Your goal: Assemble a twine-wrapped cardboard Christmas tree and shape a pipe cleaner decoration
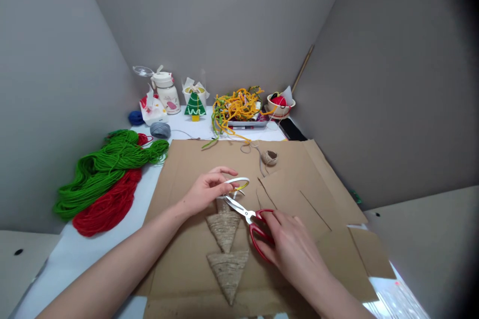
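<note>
My left hand pinches a thin roll of white tape with a yellowish inner ring. A short white strip hangs below the roll. My right hand has its fingers through the red handles of a pair of scissors. The blades point left and reach the strip near my left fingertips; whether they touch it I cannot tell. Under the blades lies a twine-wrapped triangle, tip toward me, with a small stem partly hidden at its wide end. A second twine-wrapped triangle adjoins its tip.
Cardboard covers the table, with cut pieces at right. A twine ball sits farther back. Green yarn and red yarn lie left. Behind stand a bottle, a felt tree, an orange yarn heap and a bowl.
</note>
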The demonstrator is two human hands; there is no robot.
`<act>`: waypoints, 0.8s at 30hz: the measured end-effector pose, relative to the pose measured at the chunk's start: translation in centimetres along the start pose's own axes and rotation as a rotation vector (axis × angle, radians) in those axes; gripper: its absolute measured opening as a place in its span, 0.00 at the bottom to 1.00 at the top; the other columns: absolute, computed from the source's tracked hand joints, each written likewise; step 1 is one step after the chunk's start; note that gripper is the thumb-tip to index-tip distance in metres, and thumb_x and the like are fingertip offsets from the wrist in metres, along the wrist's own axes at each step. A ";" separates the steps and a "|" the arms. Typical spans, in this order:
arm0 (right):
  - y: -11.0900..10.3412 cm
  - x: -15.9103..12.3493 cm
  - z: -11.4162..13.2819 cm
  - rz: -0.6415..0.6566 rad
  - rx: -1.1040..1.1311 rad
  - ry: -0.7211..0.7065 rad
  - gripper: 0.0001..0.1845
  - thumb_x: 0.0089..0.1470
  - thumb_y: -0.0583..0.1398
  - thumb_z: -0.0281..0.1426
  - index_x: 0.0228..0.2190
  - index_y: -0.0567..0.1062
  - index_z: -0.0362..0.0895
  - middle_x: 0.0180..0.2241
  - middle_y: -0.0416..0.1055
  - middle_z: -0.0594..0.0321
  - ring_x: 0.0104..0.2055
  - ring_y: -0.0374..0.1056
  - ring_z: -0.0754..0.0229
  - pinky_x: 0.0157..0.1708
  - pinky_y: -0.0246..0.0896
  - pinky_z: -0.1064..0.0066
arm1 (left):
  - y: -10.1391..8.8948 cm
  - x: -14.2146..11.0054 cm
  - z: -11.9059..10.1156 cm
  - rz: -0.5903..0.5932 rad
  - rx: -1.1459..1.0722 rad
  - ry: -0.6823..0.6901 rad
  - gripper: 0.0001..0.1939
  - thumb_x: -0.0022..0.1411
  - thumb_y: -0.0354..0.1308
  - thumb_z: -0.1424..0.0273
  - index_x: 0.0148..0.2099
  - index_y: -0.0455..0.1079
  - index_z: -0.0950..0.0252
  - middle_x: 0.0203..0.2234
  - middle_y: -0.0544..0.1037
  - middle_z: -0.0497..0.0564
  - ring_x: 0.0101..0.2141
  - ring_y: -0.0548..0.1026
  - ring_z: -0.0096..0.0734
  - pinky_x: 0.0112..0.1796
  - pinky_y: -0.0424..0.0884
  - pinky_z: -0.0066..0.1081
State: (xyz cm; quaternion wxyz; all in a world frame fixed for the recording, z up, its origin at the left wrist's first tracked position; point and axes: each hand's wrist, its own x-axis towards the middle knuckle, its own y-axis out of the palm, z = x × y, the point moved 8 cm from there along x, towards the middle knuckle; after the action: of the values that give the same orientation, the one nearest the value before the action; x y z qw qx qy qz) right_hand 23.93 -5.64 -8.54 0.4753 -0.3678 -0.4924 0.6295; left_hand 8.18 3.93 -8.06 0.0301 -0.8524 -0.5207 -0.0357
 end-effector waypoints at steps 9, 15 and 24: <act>0.4 0.6 0.6 -0.014 0.025 -0.005 0.13 0.51 0.58 0.35 0.39 0.70 0.45 0.35 0.71 0.56 0.36 0.67 0.55 0.35 0.53 0.66 | 0.2 0.0 0.2 0.008 -0.011 -0.023 0.10 0.55 0.58 0.65 0.30 0.75 0.67 0.45 0.70 0.59 0.49 0.67 0.42 0.48 0.64 0.40; 0.8 0.9 0.6 0.008 0.063 0.022 0.10 0.52 0.58 0.36 0.36 0.71 0.45 0.32 0.72 0.59 0.33 0.67 0.56 0.34 0.54 0.67 | 0.3 0.0 0.5 0.001 -0.062 -0.037 0.10 0.54 0.59 0.65 0.28 0.74 0.68 0.45 0.70 0.59 0.49 0.68 0.42 0.47 0.66 0.40; 1.6 1.0 0.6 0.083 0.135 0.057 0.09 0.53 0.58 0.35 0.37 0.70 0.45 0.33 0.73 0.60 0.35 0.68 0.55 0.36 0.55 0.66 | 0.0 0.1 0.1 -0.015 -0.010 -0.029 0.09 0.55 0.58 0.67 0.29 0.75 0.67 0.44 0.71 0.58 0.49 0.68 0.41 0.48 0.64 0.41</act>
State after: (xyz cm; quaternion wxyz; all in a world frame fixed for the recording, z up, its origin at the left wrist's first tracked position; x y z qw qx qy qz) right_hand 22.73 -4.89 -9.93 0.4863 -0.3727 -0.4192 0.6699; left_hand 8.26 4.05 -8.17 0.0178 -0.8491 -0.5272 -0.0262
